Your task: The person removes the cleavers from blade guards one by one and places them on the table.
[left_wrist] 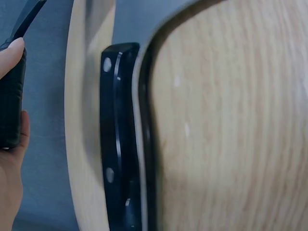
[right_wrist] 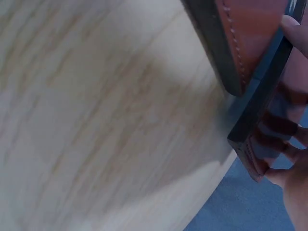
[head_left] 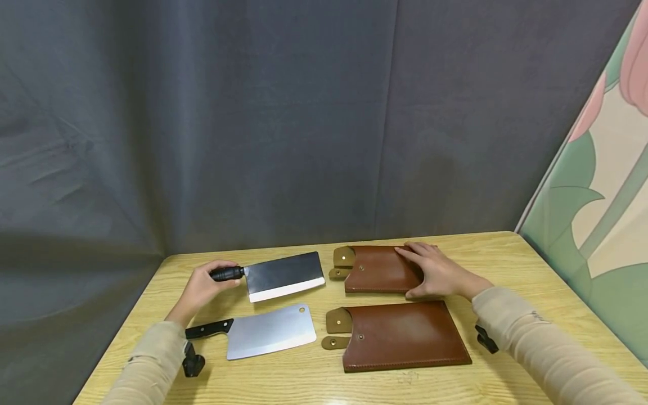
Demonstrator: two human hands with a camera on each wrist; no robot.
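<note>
In the head view my left hand [head_left: 201, 285] grips the black handle of a cleaver [head_left: 284, 275] with a dark blade and bright edge, pointing right. The left wrist view shows thumb and fingers around that handle [left_wrist: 10, 98]. My right hand [head_left: 436, 272] spans the far brown leather knife sheath [head_left: 377, 271], thumb at its near edge and fingers over its far side. Nearer me lies a second, silver cleaver [head_left: 270, 333], its riveted black handle [left_wrist: 118, 134] below my left wrist. A matching near sheath [head_left: 405, 336] lies right of it. Both sheaths have their tan strap ends facing left.
The light wooden table [head_left: 283, 382] ends at a grey curtain [head_left: 278, 124] behind and on the left. A panel with a flower pattern [head_left: 602, 225] stands at the right. Black wrist mounts [head_left: 193, 361] sit beside both sleeves.
</note>
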